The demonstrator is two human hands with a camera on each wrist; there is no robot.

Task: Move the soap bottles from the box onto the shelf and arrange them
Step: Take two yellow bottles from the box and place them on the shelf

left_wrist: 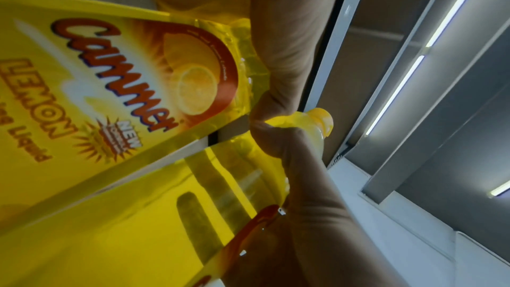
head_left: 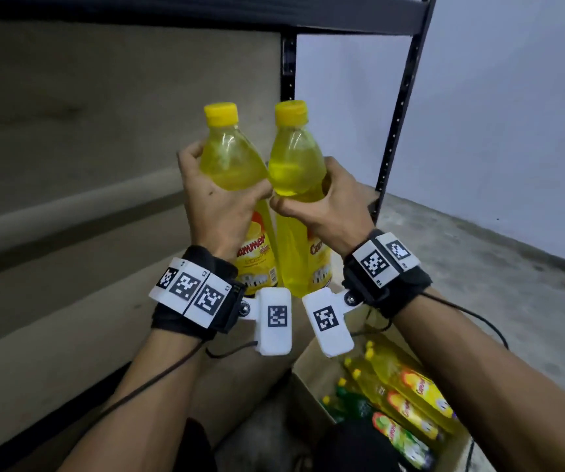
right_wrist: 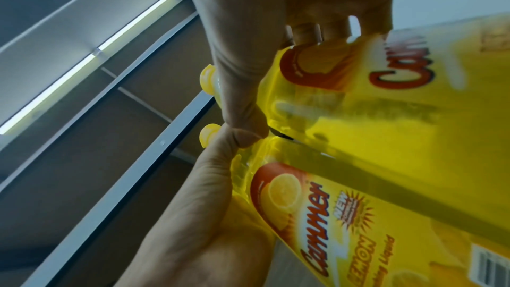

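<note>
Two yellow lemon soap bottles with yellow caps stand upright side by side in the air, before the shelf bay. My left hand [head_left: 221, 199] grips the left bottle [head_left: 231, 158] round its waist. My right hand [head_left: 325, 202] grips the right bottle [head_left: 293, 158] the same way, and the two thumbs nearly touch. In the left wrist view the left bottle's label [left_wrist: 110, 95] fills the frame, with the right bottle [left_wrist: 138, 226] below it. In the right wrist view the right bottle [right_wrist: 414, 117] is above the left bottle [right_wrist: 345, 215].
A cardboard box [head_left: 308, 393] on the floor at lower right holds several lying yellow bottles [head_left: 407, 400] and a green one [head_left: 352, 403]. The beige shelf board [head_left: 70, 318] stretches left under the hands. A black upright post [head_left: 400, 107] bounds the shelf on the right, below a dark upper beam [head_left: 172, 8].
</note>
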